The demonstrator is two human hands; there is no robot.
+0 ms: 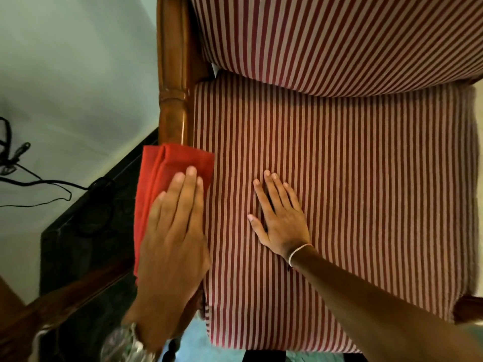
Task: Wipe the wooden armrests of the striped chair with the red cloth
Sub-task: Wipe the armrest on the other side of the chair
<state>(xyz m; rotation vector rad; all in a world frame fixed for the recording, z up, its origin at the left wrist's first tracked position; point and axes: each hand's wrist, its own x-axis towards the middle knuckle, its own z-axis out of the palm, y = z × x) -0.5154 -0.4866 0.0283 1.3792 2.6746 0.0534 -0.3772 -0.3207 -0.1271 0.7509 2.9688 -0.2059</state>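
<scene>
The striped chair fills the view, its red-and-pink seat cushion (366, 178) below the striped backrest (339, 35). The glossy wooden left armrest (173, 74) runs down the chair's left side. A folded red cloth (167, 165) lies over the front part of that armrest. My left hand (172, 231) presses flat on the cloth, fingers together, covering its lower part. My right hand (279, 215) rests flat on the seat cushion with fingers spread and nothing in it. A bit of the right armrest (467, 307) shows at the lower right edge.
A dark table top (86, 244) with a wooden edge stands just left of the chair. Black cables (39, 182) trail across it and along the pale wall (65, 61). Blue-green floor (193, 346) shows below the seat's front edge.
</scene>
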